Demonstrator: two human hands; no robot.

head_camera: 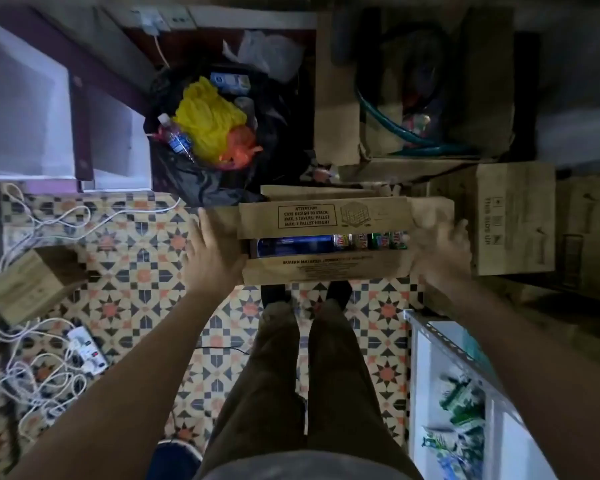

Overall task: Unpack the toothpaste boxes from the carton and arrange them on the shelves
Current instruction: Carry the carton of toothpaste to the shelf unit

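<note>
A brown cardboard carton (pixel 326 268) with printed flaps is in front of me above the patterned floor. Through the gap between its flaps show toothpaste boxes (pixel 371 241), blue at the left, red and green at the right. My left hand (pixel 213 254) lies flat against the carton's left end, fingers straight. My right hand (pixel 442 251) is against the right end flap, blurred, fingers spread over the cardboard. A white metal shelf (pixel 440 344) stands at the lower right, with green and blue packs on a lower level.
A black bin bag (pixel 201 181) full of rubbish, with a yellow bag and a bottle, sits behind the carton. More cardboard boxes (pixel 513 220) stand at the right and back. A small box (pixel 32 282) and tangled white cables with a power strip (pixel 85 349) lie on the left floor.
</note>
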